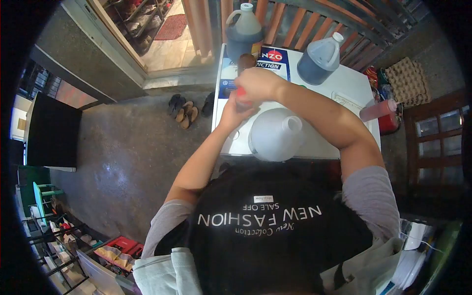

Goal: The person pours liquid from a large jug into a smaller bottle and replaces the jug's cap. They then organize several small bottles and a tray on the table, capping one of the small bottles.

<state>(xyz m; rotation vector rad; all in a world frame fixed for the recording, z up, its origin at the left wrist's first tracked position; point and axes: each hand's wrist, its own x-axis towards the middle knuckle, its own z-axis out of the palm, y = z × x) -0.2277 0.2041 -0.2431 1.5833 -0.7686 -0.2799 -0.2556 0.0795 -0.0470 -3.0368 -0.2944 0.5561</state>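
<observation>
Over the far left part of the white table (pixel 319 140), my two hands meet around a small object with a red part (pixel 242 94). My left hand (pixel 235 112) is wrapped round its lower side. Closed over its upper side is my right hand (pixel 260 83), which hides much of it. A brown rounded item (pixel 247 61) shows just beyond my fingers; I cannot make out what it is. Nearest my body stands a whitish translucent jug (pixel 270 135) without a visible cap. A jug of dark liquid (pixel 243 37) and a capped jug of bluish liquid (pixel 317 61) stand farther back.
A blue and white printed sheet (pixel 280 66) lies under the hands. At the right edge is a bottle of pink liquid (pixel 378 110). Sandals (pixel 187 115) are on the floor left of the table, and slatted railing (pixel 305 27) stands behind it.
</observation>
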